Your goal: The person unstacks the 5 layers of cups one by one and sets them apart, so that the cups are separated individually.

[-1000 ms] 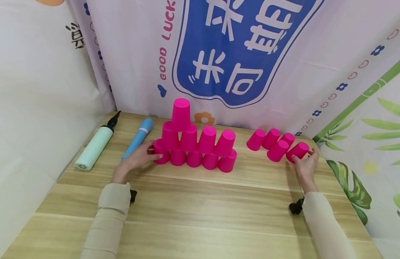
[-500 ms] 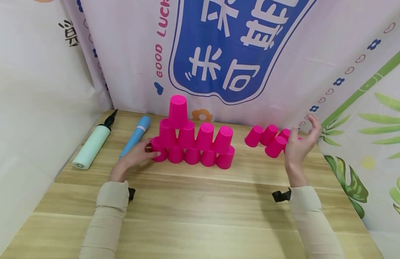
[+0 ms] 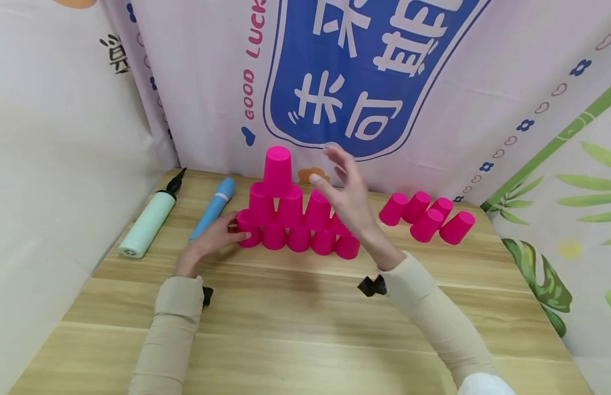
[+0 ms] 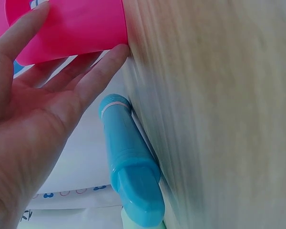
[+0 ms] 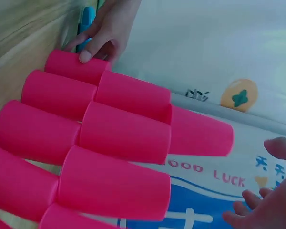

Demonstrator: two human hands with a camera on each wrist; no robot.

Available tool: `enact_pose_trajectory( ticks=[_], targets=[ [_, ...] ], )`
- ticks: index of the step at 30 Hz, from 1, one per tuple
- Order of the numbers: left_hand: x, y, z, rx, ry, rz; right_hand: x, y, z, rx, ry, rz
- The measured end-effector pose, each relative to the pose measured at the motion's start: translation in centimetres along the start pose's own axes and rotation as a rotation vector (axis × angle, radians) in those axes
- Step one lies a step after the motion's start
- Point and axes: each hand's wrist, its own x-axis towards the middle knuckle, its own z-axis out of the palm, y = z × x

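Upside-down pink plastic cups form a stack on the table. Its bottom row has several cups, the second row [image 3: 291,208] several more, and a single top cup [image 3: 278,173] sits at the left end. My left hand [image 3: 216,238] holds the leftmost bottom cup [image 3: 250,235], thumb in front and fingers behind; the left wrist view shows this cup [image 4: 86,28] between thumb and fingers. Raised in front of the stack's right part, my right hand [image 3: 348,195] has loosely spread fingers and nothing in them. It hides part of the second row's right end.
Several loose pink cups [image 3: 426,225] stand upside down at the table's back right. On the left lie a mint-green hand pump [image 3: 149,222] with a black nozzle and a blue pump [image 3: 213,208]. A printed cloth [image 3: 211,109] hangs right behind the table.
My right hand has released a cup at the far right, lifted, and moved left to the stack. That cup stands among the loose ones. My left hand has stayed on its cup.
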Motion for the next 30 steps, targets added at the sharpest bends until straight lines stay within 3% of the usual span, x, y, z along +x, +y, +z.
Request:
enact_pose_trajectory(
  ticks=[7, 15, 30],
  targets=[
    [0.0, 0.0, 0.1, 0.001, 0.003, 0.016, 2.9, 1.0, 3.6, -0.146, -0.189, 0.159],
    [0.0, 0.2, 0.4, 0.005, 0.002, 0.023, 3.8, 1.2, 4.8, -0.169, -0.240, 0.299],
    [-0.1, 0.2, 0.1, -0.017, -0.003, 0.007, 4.1, 1.3, 5.7, -0.106, -0.229, 0.294]
  ],
)
